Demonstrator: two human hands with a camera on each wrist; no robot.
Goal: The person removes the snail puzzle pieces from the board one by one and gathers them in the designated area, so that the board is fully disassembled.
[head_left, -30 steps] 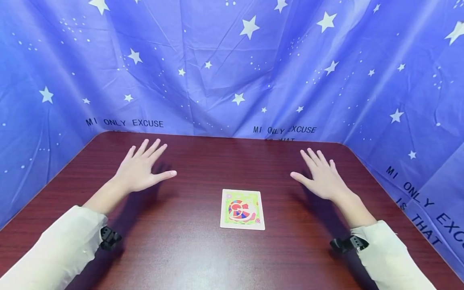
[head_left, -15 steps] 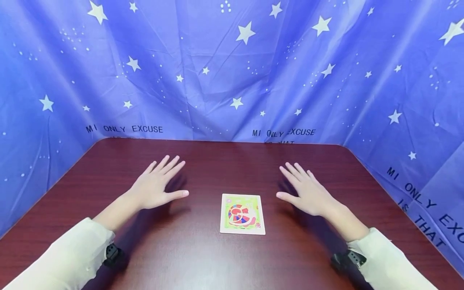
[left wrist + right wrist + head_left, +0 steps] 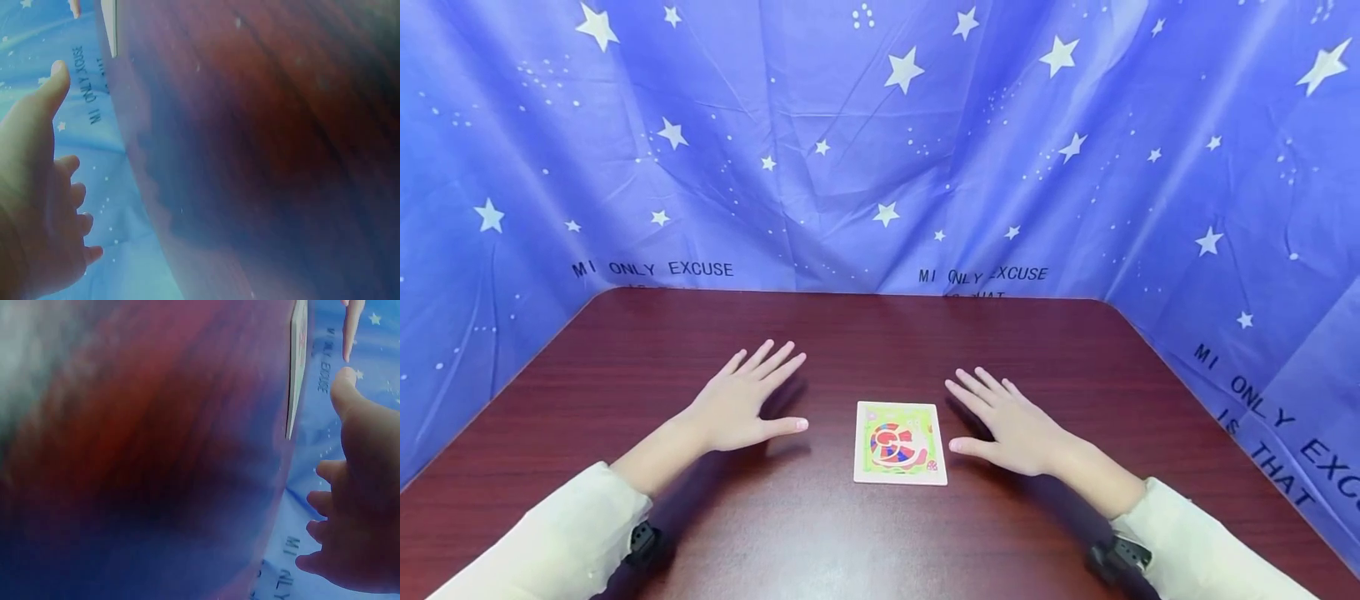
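Observation:
A square puzzle board [image 3: 900, 443] with a pale rim and a colourful snail picture lies flat on the table, between the two hands. To its left, my left hand [image 3: 735, 408] hovers above the tabletop with fingers spread and thumb pointing toward the board. My right hand [image 3: 1011, 427] is close to the board's right edge, fingers straight, holding nothing. In the left wrist view only a corner of the board [image 3: 109, 28] shows at the top. The right wrist view catches the board's side [image 3: 296, 369] near the right hand's thumb.
The dark red wooden table [image 3: 790, 533] has rounded far corners. Behind and beside it hangs a blue curtain [image 3: 820, 100] with white stars and printed lettering. Each sleeve has a black wrist device, such as the left one [image 3: 644, 543].
Both hands have moved inward and nearer the person, closing in on the board from either side. The board stays where it lies; the head view has shifted slightly.

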